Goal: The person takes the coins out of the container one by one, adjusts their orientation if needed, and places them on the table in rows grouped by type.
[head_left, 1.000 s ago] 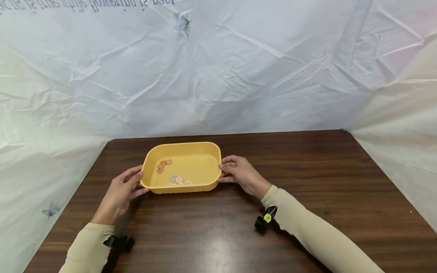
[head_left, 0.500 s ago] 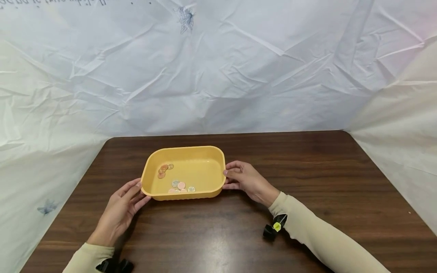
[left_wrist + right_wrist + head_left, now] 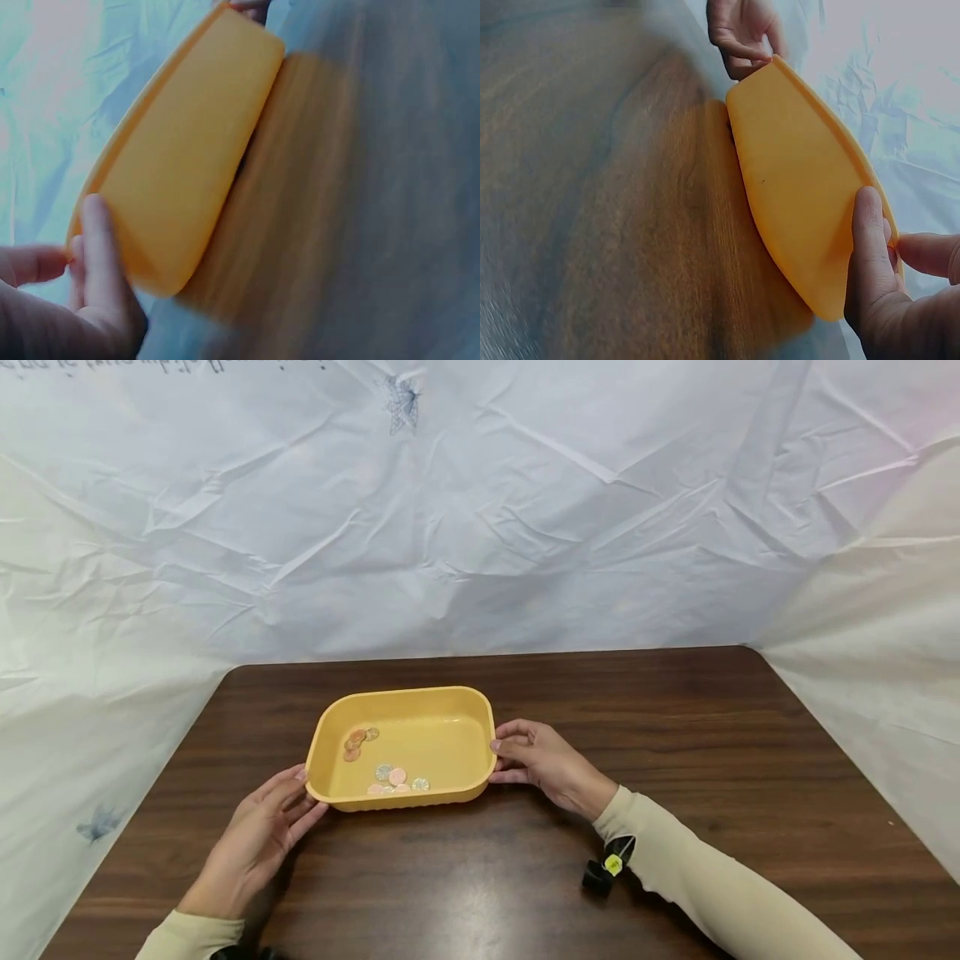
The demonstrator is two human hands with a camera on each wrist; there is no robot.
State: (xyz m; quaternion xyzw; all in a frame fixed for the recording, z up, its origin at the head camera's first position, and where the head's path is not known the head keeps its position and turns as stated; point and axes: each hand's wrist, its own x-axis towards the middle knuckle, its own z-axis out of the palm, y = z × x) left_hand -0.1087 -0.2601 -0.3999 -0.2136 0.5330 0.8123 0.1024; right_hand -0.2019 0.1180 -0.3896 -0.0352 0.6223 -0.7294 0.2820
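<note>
A yellow oblong tray [image 3: 442,747] with rounded corners spans the gap between my two hands, close over the table. My left hand [image 3: 251,843] grips its near left corner, thumb on the rim and fingers along the outer wall. At the opposite short end my right hand [image 3: 555,768] pinches the rim. Inside lie several coins: a copper-coloured group [image 3: 356,743] towards the left wall, and a mixed copper and silver group [image 3: 396,777] by the near wall. Both wrist views show the outer side of the tray wall [image 3: 180,157], with the coins hidden behind it.
The dark wood-grain table [image 3: 675,735] has rounded far corners. White wrinkled sheeting [image 3: 480,527] hangs behind it and at both sides. A black wrist camera [image 3: 600,877] sits on the right sleeve.
Both hands have brought the tray a little nearer to me, and it sits lower in the head view. Their grips look the same, and the coin groups keep their places inside.
</note>
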